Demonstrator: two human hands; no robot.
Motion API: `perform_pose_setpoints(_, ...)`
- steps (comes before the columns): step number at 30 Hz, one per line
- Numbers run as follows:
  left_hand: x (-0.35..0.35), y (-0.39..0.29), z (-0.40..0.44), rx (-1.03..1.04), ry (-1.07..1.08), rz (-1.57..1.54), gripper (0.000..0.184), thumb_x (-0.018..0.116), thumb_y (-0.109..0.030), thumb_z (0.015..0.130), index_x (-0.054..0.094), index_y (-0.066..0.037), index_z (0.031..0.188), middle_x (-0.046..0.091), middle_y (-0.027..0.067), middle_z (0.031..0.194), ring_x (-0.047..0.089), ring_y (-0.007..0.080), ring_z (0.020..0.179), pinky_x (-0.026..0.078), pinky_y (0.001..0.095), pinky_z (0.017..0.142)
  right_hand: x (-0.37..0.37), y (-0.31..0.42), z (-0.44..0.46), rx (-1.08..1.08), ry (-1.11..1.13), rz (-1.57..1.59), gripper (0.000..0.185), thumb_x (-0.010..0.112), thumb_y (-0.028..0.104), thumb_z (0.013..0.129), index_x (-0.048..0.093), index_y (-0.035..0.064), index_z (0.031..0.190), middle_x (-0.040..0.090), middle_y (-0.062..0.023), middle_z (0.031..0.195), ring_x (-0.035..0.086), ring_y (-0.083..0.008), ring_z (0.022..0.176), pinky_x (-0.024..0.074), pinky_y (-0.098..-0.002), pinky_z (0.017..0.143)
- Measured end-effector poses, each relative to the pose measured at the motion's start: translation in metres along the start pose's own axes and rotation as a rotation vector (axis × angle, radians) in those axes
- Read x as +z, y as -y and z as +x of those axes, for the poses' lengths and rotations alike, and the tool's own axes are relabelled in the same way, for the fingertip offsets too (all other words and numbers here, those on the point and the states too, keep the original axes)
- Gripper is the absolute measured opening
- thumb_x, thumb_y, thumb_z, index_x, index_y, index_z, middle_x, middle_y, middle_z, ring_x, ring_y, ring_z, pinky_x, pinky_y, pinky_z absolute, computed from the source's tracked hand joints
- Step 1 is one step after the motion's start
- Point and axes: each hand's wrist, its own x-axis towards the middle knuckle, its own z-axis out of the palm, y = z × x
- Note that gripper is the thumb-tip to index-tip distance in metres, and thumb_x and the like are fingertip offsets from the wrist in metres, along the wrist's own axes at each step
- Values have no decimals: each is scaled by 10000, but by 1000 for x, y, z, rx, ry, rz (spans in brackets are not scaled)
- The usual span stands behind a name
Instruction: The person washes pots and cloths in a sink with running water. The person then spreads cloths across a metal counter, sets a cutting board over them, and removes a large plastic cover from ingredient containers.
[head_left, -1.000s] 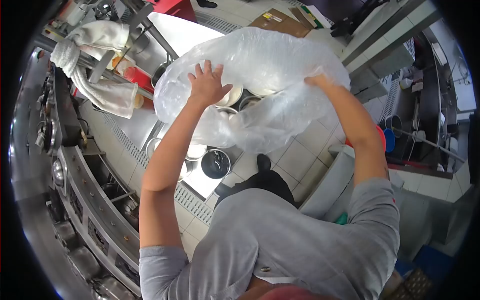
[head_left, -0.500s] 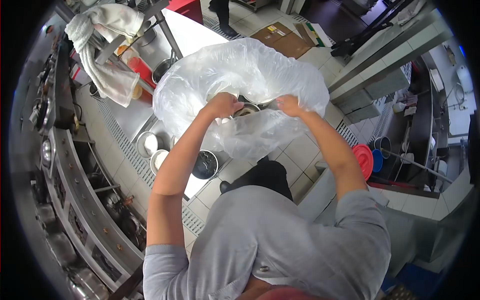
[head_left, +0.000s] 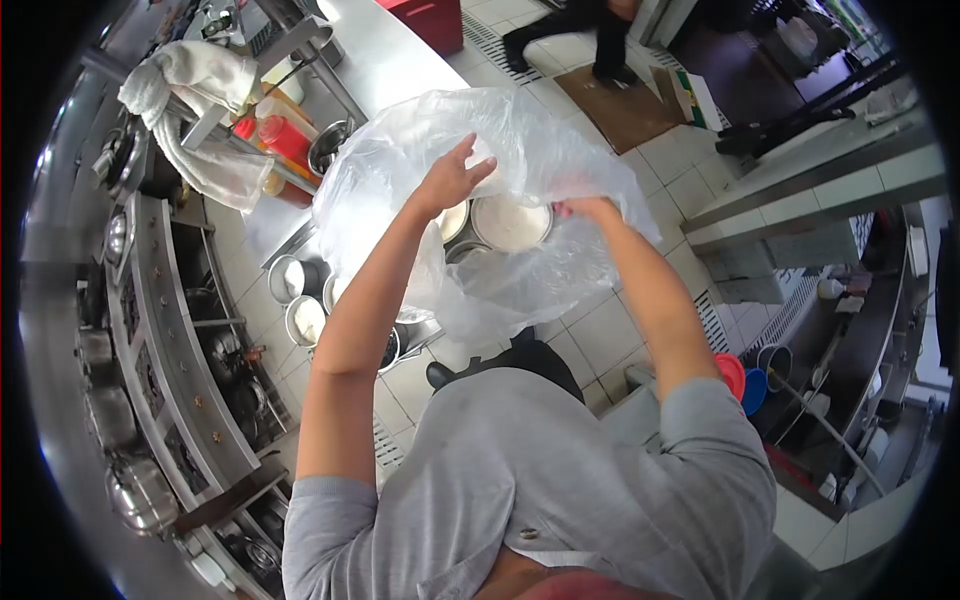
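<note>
A large clear plastic bag [head_left: 540, 290] lies spread over a group of round containers, its mouth gaping in the middle. Through the opening show a round container with a pale, whitish content [head_left: 512, 222], part of a second pale one [head_left: 453, 219], and the rim of a metal pot [head_left: 466, 249]. My left hand [head_left: 453, 183] is raised above the left side of the bag, fingers apart and holding nothing. At the right edge of the opening, my right hand [head_left: 588, 207] grips the plastic; some of its fingers show faintly through the film.
Small metal pots [head_left: 305, 320] stand at the left end. Red sauce bottles [head_left: 283, 140] and a knotted white towel [head_left: 200, 130] are at the shelf frame. Stoves [head_left: 160, 350] line the left. Another person's legs [head_left: 570, 40] are near flat cardboard [head_left: 625, 105] on the floor.
My left hand has let go of the bag and lifted up and away, fingers spreading. The opening is wider, uncovering the pale containers. Another person's legs have come further into view.
</note>
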Motion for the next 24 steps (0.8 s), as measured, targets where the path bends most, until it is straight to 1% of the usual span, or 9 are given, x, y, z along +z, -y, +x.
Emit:
perform_pose_setpoints(1, -7, -11, -2, -40, 29, -55, 833, 610, -550, 913, 304, -87, 1536, 510, 241, 1406, 628, 289, 1098, 527, 346, 845, 3, -2, -4, -71, 76, -169, 327, 611, 362, 904, 720, 79, 1027, 716, -40, 843, 581, -148, 566, 494, -317, 675)
perform_pose_setpoints(6, -1, 2, 0, -117, 49, -101, 896, 589, -600, 908, 254, -78, 1554, 523, 214, 1391, 659, 267, 1005, 541, 329, 759, 32, -7, -14, -4, -48, -270, 348, 583, 373, 907, 717, 79, 1035, 727, -64, 925, 657, -159, 639, 507, -344, 700)
perform_pose_setpoints(9, -6, -25, -10, -263, 64, -307, 921, 588, -595, 909, 266, 7, 1527, 494, 289, 1402, 645, 315, 1075, 524, 355, 881, 42, -4, -5, -100, -56, -255, 353, 570, 365, 907, 700, 59, 1025, 721, -129, 958, 696, -245, 776, 504, -406, 774)
perform_pose_setpoints(10, -9, -30, -11, -254, 57, -336, 951, 560, -639, 902, 258, 9, 1530, 490, 278, 1404, 668, 267, 949, 544, 328, 770, 42, -3, -9, -191, -146, -348, 353, 564, 360, 906, 690, 50, 1021, 712, -153, 957, 688, -282, 804, 501, -421, 782)
perform_pose_setpoints(12, -16, -28, -8, -257, 35, -353, 956, 531, -664, 903, 256, -1, 1534, 481, 262, 1418, 661, 272, 976, 539, 338, 777, 42, -3, -21, -375, -317, -533, 355, 551, 349, 905, 670, 33, 1014, 696, -199, 954, 673, -355, 859, 495, -450, 797)
perform_pose_setpoints(15, -26, -17, -2, -272, -10, -412, 963, 492, -693, 903, 254, -9, 1537, 484, 231, 1430, 651, 274, 1011, 531, 366, 801, 22, 16, -77, -376, -287, -435, 332, 511, 307, 908, 647, 11, 970, 666, -243, 920, 630, -430, 927, 482, -486, 790)
perform_pose_setpoints(18, -33, -13, 1, -271, -17, -484, 965, 470, -697, 910, 253, 6, 1534, 493, 200, 1435, 639, 275, 1038, 522, 395, 833, 1, 60, -138, -111, -159, -393, 326, 501, 276, 902, 629, -23, 927, 657, -238, 863, 627, -423, 831, 488, -470, 744)
perform_pose_setpoints(21, -30, -9, 0, -309, 41, -489, 950, 473, -698, 913, 234, -34, 1549, 445, 184, 1482, 629, 284, 1080, 507, 400, 869, -24, 92, -179, -406, -139, -334, 240, 562, 201, 879, 598, -23, 800, 626, -173, 699, 591, -280, 642, 476, -396, 629)
perform_pose_setpoints(24, -11, 9, -3, -235, 31, -338, 883, 475, -661, 930, 279, -51, 1538, 466, 199, 1469, 634, 323, 1093, 502, 404, 901, -43, 126, -207, -352, -58, 55, 233, 625, 153, 848, 545, -2, 694, 540, -48, 591, 473, -124, 555, 422, -315, 542)
